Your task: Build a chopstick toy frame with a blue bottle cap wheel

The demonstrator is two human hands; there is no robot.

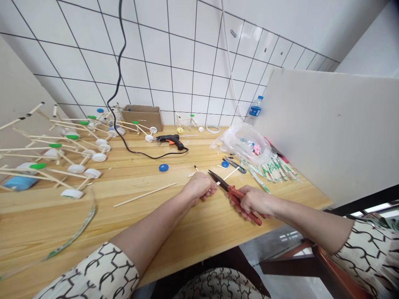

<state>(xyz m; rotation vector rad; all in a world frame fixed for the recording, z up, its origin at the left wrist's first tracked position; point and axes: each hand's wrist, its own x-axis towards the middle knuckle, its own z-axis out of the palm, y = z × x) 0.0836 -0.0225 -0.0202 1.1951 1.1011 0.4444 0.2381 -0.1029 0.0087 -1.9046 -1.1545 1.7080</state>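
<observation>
My left hand [201, 187] is closed on a thin wooden chopstick [231, 173], whose free end points up and to the right. In my right hand [254, 202] are red-handled shears [236, 194], their dark blades lying across the chopstick just beyond my left fingertips. Whether the blades have cut into the wood I cannot tell. Another loose chopstick [145, 195] lies on the table left of my left hand. A blue bottle cap [225, 164] and a utility knife [236, 165] lie just past the shears.
Several stick frames with white cap wheels [75, 168] crowd the table's left side. A black glue gun [171, 140] with a cord lies near a cardboard box [142, 118]. At the right are a plastic bag [246, 143], wrapped chopsticks [278, 169] and a water bottle [255, 109].
</observation>
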